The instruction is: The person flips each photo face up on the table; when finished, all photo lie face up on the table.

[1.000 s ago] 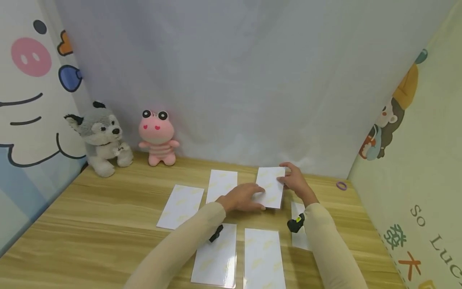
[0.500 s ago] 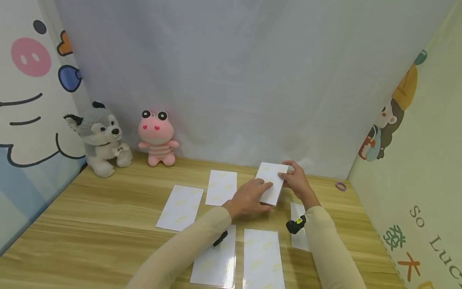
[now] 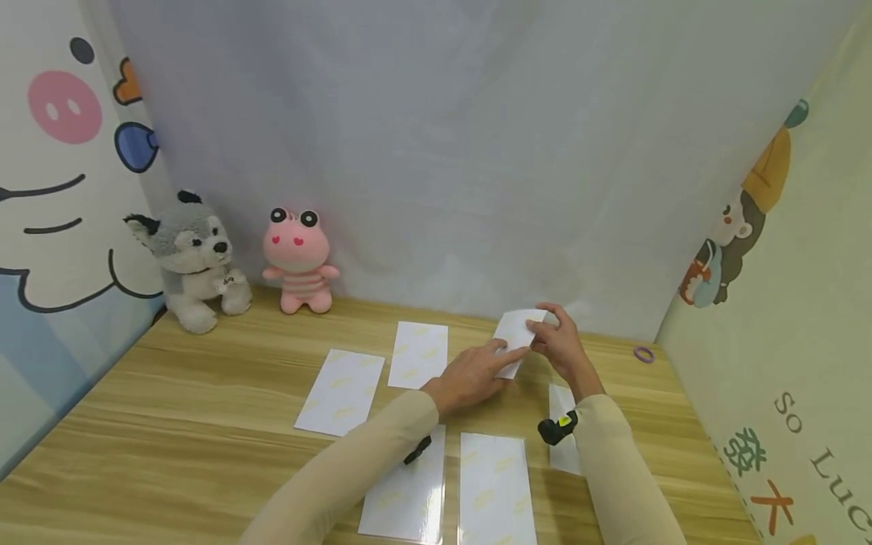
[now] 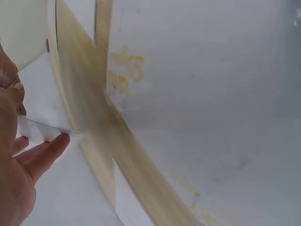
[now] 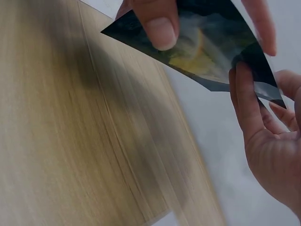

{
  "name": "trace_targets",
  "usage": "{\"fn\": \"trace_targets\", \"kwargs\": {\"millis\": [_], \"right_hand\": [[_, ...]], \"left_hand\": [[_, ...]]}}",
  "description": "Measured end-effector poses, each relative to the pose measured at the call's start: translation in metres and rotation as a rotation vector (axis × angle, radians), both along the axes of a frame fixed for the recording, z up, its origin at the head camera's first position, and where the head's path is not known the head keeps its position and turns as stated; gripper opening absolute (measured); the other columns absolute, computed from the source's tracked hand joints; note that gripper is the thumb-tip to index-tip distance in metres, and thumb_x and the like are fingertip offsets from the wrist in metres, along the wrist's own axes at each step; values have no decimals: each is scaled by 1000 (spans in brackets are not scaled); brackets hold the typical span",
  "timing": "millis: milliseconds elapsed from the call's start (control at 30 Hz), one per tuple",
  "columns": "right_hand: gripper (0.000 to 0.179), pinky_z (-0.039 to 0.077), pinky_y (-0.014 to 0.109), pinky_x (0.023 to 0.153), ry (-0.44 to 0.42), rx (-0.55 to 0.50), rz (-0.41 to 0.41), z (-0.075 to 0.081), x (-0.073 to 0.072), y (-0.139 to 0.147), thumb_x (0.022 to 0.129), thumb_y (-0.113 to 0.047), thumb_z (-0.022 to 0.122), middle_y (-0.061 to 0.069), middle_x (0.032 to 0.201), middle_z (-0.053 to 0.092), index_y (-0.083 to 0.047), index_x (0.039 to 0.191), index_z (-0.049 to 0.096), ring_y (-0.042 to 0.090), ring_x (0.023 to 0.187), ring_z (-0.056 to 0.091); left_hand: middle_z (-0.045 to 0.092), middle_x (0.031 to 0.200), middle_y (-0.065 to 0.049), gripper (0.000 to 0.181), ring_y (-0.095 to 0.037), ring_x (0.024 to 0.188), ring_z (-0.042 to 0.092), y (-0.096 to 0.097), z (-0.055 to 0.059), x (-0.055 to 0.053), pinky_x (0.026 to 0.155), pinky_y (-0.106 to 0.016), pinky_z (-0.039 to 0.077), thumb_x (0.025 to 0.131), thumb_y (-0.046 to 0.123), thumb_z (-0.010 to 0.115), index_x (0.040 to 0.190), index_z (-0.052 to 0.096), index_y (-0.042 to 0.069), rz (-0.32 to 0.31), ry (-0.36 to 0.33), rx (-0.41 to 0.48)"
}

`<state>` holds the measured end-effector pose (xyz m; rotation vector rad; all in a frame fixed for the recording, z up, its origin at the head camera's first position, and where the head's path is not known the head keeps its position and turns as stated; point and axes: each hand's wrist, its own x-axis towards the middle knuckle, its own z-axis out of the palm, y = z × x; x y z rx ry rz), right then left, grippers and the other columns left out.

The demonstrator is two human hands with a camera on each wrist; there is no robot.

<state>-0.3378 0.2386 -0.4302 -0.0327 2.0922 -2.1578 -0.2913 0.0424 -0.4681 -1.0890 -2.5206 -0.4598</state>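
Both hands hold one photo print [image 3: 514, 325] above the far part of the table. Its white back with faint yellow marks faces up in the head view, and the sheet is tilted and slightly bent. My right hand [image 3: 562, 344] pinches its right edge. From the left, my left hand [image 3: 477, 371] grips the near corner, with its index finger across the back. In the right wrist view the dark, glossy picture side [image 5: 202, 66] shows, with a thumb [image 5: 160, 33] pressed on it. The left wrist view catches only a thin edge of the print [image 4: 51, 125].
Several white-backed prints lie on the wooden table, among them a far one [image 3: 418, 354], a left one [image 3: 341, 390] and a near one [image 3: 497, 484]. A plush husky [image 3: 197, 261], a pink plush toy [image 3: 300, 261] and a purple ring [image 3: 643, 354] are along the back.
The print has risen and tilted from nearly flat, and now bends between the hands. My left hand has shifted right along it; my right hand has kept hold of the right edge.
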Motion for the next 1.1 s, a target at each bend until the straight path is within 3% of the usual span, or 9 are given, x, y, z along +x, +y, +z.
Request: {"fn": "trace_targets", "kwargs": {"millis": [167, 467, 733, 900, 1100], "right_hand": [[34, 57, 24, 66, -2, -31, -10, -2, 0, 0, 101, -2, 51, -3, 84, 68, -14, 130, 40, 10, 73, 69], [27, 56, 23, 68, 18, -80, -13, -4, 2, -3, 102, -9, 53, 1, 91, 67, -20, 123, 40, 11, 76, 70], [24, 56, 25, 70, 25, -82, -15, -3, 3, -7, 104, -16, 53, 10, 112, 53, -24, 120, 38, 11, 81, 65], [25, 53, 27, 74, 38, -17, -19, -2, 4, -13, 103, -25, 55, 9, 124, 40, -26, 121, 37, 20, 104, 52], [33, 48, 46, 98, 45, 23, -16, -2, 3, -16, 104, -30, 52, 14, 139, 30, -22, 129, 33, 39, 139, 28]], "left_hand": [[61, 131, -14, 58, -22, 83, 70, -1, 0, 1, 72, -31, 58, 93, 17, 71, 146, 50, 26, -10, -10, -11], [63, 128, -15, 66, -19, 73, 67, -2, -1, 0, 64, -28, 55, 88, -3, 64, 147, 48, 23, -22, 41, 24], [64, 133, -11, 75, -19, 74, 67, -3, 2, 0, 72, -30, 56, 86, -11, 61, 152, 43, 20, -25, -33, 59], [65, 134, -7, 75, -18, 79, 69, -2, 2, -1, 81, -29, 57, 87, -14, 57, 153, 41, 19, -35, -65, 102], [66, 134, -10, 72, -16, 66, 64, -4, 3, 2, 77, -26, 56, 89, -15, 56, 153, 42, 15, -34, -106, 162]]}}
